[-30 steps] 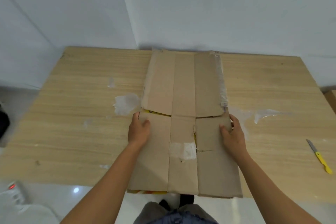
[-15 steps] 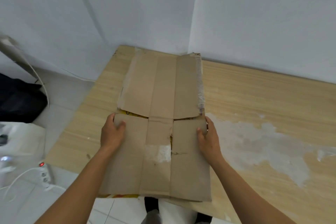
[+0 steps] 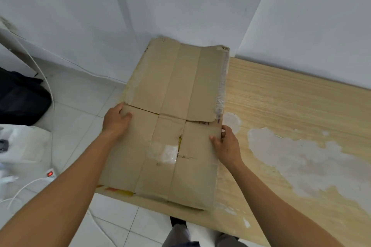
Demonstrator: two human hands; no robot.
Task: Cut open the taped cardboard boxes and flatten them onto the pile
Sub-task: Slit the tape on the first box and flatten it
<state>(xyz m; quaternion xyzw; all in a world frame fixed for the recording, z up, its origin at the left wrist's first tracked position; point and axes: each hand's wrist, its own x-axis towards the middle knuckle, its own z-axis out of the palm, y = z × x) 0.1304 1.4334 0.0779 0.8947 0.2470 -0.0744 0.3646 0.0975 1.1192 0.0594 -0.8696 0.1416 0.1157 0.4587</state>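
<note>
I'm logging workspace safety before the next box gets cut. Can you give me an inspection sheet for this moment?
Surface: wooden table, pale residue patches on its top.
Job's things: flattened cardboard box over the table's left end, clear tape stuck on it.
Clutter: black bag on the floor.
Grippers: left hand and right hand each grip a side edge of the box.
Cables: power strip with its red switch lit, white cables over the tiles.
Surroundings: white walls, white tiled floor.
</note>
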